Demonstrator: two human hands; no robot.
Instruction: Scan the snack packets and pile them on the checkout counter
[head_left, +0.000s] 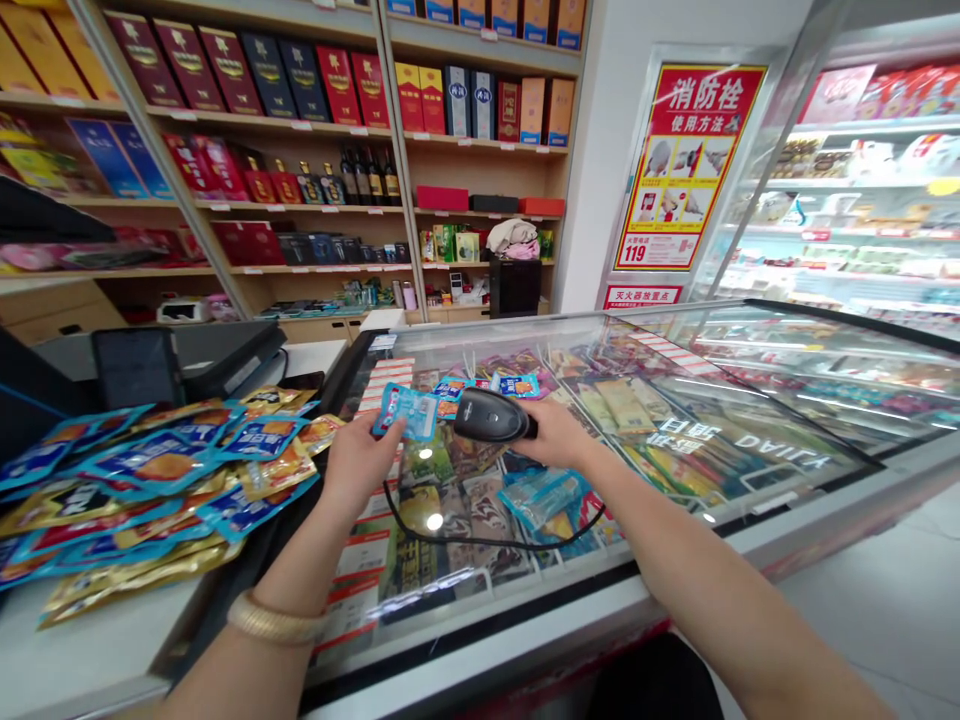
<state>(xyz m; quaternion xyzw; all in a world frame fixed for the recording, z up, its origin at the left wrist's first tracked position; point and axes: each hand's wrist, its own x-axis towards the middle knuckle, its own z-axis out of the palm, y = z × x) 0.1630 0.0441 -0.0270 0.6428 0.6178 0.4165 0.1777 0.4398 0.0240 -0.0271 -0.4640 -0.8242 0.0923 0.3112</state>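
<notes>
My left hand pinches a small light-blue snack packet by its near edge, above the glass top of a chest freezer. Wrapped around the handle of a black barcode scanner is my right hand. The scanner's head points left at the packet, a short gap apart. Its black cable loops down across the glass. Just behind the scanner lie blue snack packets on the glass. A large pile of blue and gold snack packets covers the counter left of my left hand.
The chest freezer has a glass lid with packaged goods beneath. A phone stands behind the packet pile, beside dark checkout equipment. Shelves of boxes and bottles line the back wall. At the right stands a lit refrigerated display.
</notes>
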